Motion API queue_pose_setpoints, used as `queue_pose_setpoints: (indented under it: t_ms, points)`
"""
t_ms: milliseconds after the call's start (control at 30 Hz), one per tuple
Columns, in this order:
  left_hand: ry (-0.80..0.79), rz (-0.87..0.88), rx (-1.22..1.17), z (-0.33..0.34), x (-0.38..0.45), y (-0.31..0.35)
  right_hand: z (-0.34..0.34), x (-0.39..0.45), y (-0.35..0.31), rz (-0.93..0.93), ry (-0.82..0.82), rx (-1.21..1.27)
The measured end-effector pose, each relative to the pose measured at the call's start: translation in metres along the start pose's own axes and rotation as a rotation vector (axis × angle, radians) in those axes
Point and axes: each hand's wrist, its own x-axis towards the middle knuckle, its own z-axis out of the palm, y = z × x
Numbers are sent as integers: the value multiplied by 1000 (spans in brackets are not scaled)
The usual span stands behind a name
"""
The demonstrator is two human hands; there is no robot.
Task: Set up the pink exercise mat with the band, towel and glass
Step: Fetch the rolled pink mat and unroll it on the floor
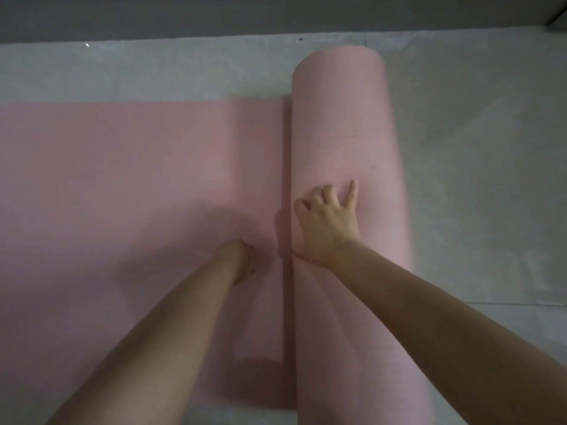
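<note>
Nearest to the camera, two bare forearms reach forward over the pink exercise mat (138, 185). On the flat, unrolled part of the mat the left hand (242, 260) rests, bent down at the wrist; its fingers are hidden, so I cannot tell if they are curled or straight. Just beside it, the right hand (326, 223) lies on the rolled part of the mat (340, 124), with fingers spread and lightly bent, pressing the roll and gripping nothing. Farther away, the roll extends toward the wall. Under the mat lies a white floor covering (478, 148). No container is seen.
</note>
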Motion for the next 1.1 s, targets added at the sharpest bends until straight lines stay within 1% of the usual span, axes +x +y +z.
queue_pose_setpoints:
  t_ms: [133, 200, 233, 300, 367, 467, 533, 567, 633, 700, 733, 767, 800, 833, 933, 1000, 1100]
  points:
    - [100, 32, 131, 0, -2, 14, 5, -15, 12, -78, 82, 91]
    - [119, 25, 187, 3, -1, 21, 10, -22, 27, -161, 105, 92]
    - [122, 21, 213, 5, 0, 24, 12, -25, 35, -167, 133, 82]
    - [129, 18, 230, 9, 5, 27, 11, -30, 43, -130, 56, 106]
    - [123, 0, 199, 10, 8, 28, 12, -35, 49, -102, -56, 139]
    - [122, -43, 166, 12, 12, 35, 14, -44, 48, -188, -88, 90]
    - [125, -60, 192, 17, 11, 39, 15, -47, 47, -168, -95, 50]
    - [152, -38, 249, 18, 10, 40, 18, -48, 46, -148, -68, 69]
    - [202, 71, 356, 21, 11, 39, 20, -48, 44, -146, 136, 20]
    - [206, 190, 388, 18, 13, 35, 16, -49, 45, -54, 272, -63]
    - [208, 233, 391, 16, 14, 32, 13, -51, 45, 18, 176, -46]
    - [207, 271, 394, 13, 15, 30, 15, -51, 45, 83, 124, -40]
    - [195, 314, 407, 11, 17, 29, 15, -54, 45, 164, 23, -25]
    - [172, 342, 416, 8, 19, 28, 18, -55, 47, 231, -24, -17]
    - [115, 374, 387, 3, 23, 30, 24, -55, 48, 353, -26, 16]
    - [131, 386, 333, -2, 25, 34, 28, -54, 49, 424, -30, 43]
    - [188, 413, 183, -10, 33, 37, 32, -53, 54, 468, -36, 29]
